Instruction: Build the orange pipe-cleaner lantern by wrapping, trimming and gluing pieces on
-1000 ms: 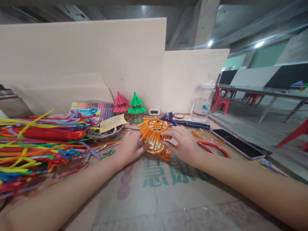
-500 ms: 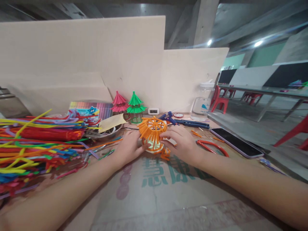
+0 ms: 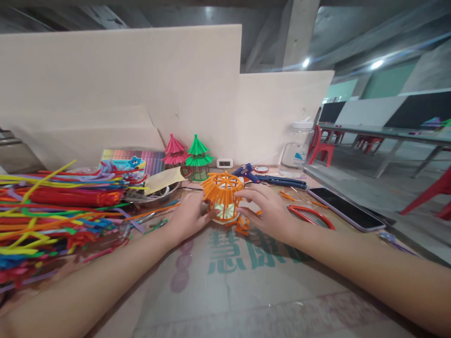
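Observation:
An orange pipe-cleaner pavilion model (image 3: 222, 195) stands on the cardboard-covered table (image 3: 243, 286), its roof a wheel of spokes over thin posts and a pale base. My left hand (image 3: 188, 217) grips its left side near the base with thumb and fingers. My right hand (image 3: 267, 209) curls round its right side, fingertips on the roof's edge. Short orange offcuts (image 3: 242, 227) lie just below the model.
A heap of coloured pipe cleaners (image 3: 59, 211) fills the left. Pink (image 3: 175, 151) and green (image 3: 198, 157) finished pavilions stand behind, by a small clock (image 3: 225, 163). A blue glue gun (image 3: 246, 172), blue pliers (image 3: 282, 181), red-handled tool (image 3: 312, 216), phone (image 3: 346, 210) and jar (image 3: 296, 149) lie right.
The model has been set more upright between my hands, its posts now showing under the roof. Both hands stay on it in nearly the same places.

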The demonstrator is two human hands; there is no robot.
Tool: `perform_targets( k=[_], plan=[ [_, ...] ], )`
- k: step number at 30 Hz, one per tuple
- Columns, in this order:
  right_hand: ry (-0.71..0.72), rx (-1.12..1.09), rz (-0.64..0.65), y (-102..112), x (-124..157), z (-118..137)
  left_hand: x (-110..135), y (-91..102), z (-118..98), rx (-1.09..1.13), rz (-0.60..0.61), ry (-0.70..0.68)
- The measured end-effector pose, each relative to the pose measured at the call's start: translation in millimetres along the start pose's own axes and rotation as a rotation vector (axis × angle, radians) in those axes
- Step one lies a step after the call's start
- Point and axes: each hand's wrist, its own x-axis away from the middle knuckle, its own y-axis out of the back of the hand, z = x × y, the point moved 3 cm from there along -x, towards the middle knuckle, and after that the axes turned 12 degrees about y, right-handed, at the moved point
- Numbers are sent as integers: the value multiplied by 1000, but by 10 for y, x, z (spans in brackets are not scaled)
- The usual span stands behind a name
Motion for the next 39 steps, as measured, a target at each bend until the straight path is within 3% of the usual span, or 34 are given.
perform_targets(
  k=[7,31,36,39],
  plan=[
    [21,48,-7,-2,-42,58,33,44,-47,-73,-56,-97],
    [10,11,-4,-12,-33,64,23,23,-13,-32,-34,-69],
    [-114,-17,-59,82,-84,-168,-9,0,26,-2,8,49],
    [-311,17,30,125,-63,-489,-19,-3,34,0,14,78]
  ],
)
